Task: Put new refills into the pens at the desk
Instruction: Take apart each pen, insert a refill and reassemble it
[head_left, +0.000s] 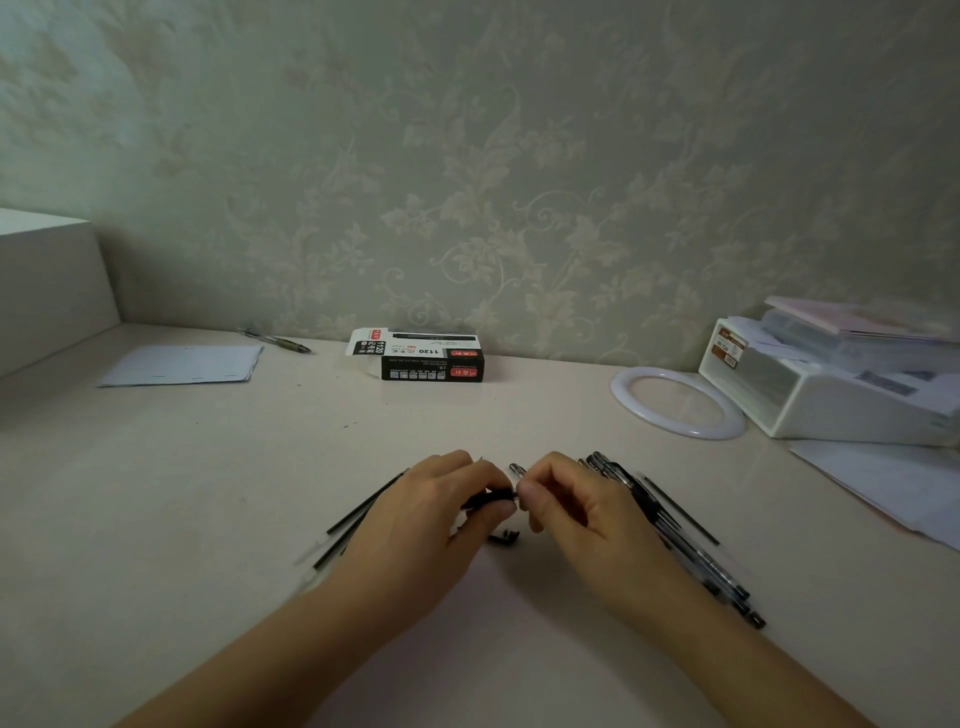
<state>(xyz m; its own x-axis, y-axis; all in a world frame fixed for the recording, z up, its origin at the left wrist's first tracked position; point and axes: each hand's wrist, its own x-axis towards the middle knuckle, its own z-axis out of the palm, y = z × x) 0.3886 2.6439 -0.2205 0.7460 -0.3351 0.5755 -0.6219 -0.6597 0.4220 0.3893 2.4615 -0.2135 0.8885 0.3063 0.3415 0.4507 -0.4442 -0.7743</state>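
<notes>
Both hands (415, 512) (576, 512) mid-desk (156, 493), pinching pen (488, 500)

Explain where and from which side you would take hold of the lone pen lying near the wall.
Pinch the pen mid-barrel from above with two fingers. It lies flat on the desk, apart from the paper, so its long sides are free; the wall behind hampers any approach from the rear.

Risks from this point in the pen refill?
1. Both hands, left and right, pinch one pen at its joint; a slip might drop a small part onto the desk.
2. A small black piece lies loose under the hands and may get knocked away.
3. Refills sit under the left wrist, pens under the right; a forearm sweep might scatter them.
</notes>
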